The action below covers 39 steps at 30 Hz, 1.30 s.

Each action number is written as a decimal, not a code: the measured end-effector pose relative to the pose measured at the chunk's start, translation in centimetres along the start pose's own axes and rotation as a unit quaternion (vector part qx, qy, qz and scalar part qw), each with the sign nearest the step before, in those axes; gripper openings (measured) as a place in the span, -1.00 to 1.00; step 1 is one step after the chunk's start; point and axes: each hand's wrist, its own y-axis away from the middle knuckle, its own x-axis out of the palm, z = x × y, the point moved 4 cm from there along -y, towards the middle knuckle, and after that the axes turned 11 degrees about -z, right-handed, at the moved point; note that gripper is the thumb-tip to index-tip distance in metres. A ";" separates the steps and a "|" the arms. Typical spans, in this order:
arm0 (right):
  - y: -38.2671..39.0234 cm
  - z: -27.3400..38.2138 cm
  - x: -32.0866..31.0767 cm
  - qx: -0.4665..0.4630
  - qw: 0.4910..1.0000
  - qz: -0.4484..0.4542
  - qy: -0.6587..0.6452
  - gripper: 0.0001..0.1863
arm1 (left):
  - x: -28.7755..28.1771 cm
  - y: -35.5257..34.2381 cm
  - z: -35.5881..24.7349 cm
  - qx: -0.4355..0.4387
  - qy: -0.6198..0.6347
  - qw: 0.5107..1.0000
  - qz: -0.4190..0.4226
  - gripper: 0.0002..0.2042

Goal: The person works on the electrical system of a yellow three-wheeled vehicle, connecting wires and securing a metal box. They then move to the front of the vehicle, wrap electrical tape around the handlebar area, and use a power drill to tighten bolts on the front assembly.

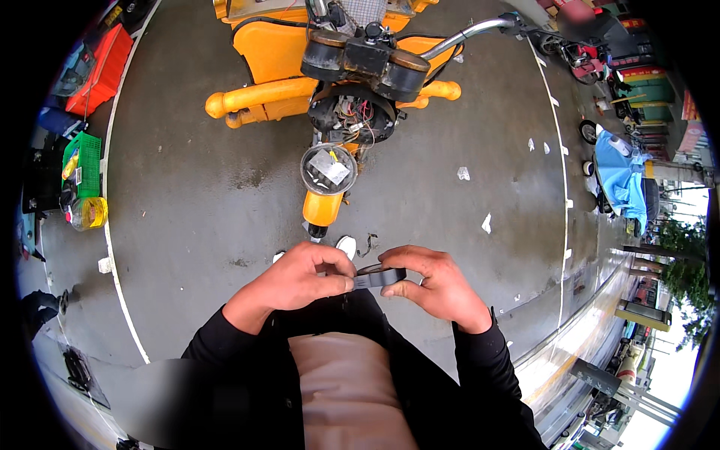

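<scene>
My left hand (315, 274) pinches the edge of a black roll of tape (373, 279) in front of my body, and my right hand (420, 279) grips the roll's other side between thumb and fingers. Beyond them stands a yellow vehicle (264, 54) with black gauge housings (324, 54), a chrome handlebar (465, 37) and an opened black housing full of loose wires (354, 114). Below the housing is a round tray (315, 169) with small items inside, on a yellow column (322, 206). My white shoes (346, 246) show just past my hands.
At the left are a green crate (88, 161), a yellow-liquid bottle (90, 214) and a red box (97, 67). Wet grey pavement (480, 195) has white lines and scraps. At the right are parked two-wheelers, one under a blue cover (622, 180), and trees (679, 262).
</scene>
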 end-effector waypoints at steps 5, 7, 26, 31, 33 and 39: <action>0.3 -1.2 -7.1 -0.004 0.984 -0.019 -0.178 -0.62 | 1.8 -0.1 -4.3 0.036 0.059 0.995 -0.070 -0.96; 0.1 -2.0 -9.4 0.003 0.941 -0.037 -0.336 -0.63 | 2.0 0.1 -5.4 0.049 0.066 0.991 -0.101 -0.97; -7.8 4.5 -9.8 -0.225 0.953 0.066 -0.190 -0.61 | 5.8 -0.1 -12.1 0.171 -0.173 0.950 -0.196 -0.80; -8.1 3.0 -7.6 -0.133 0.940 -0.127 -0.287 -0.73 | 7.1 -0.1 -13.5 0.240 -0.228 0.912 -0.243 -0.81; -8.1 2.6 -6.4 -0.116 0.920 -0.169 -0.335 -0.65 | 7.5 -1.0 -13.1 0.363 -0.351 0.818 -0.276 -0.81; -8.6 0.7 -4.7 0.000 0.792 -0.195 -0.579 -0.50 | 8.6 -2.3 -13.8 0.261 -0.269 0.897 -0.236 -0.80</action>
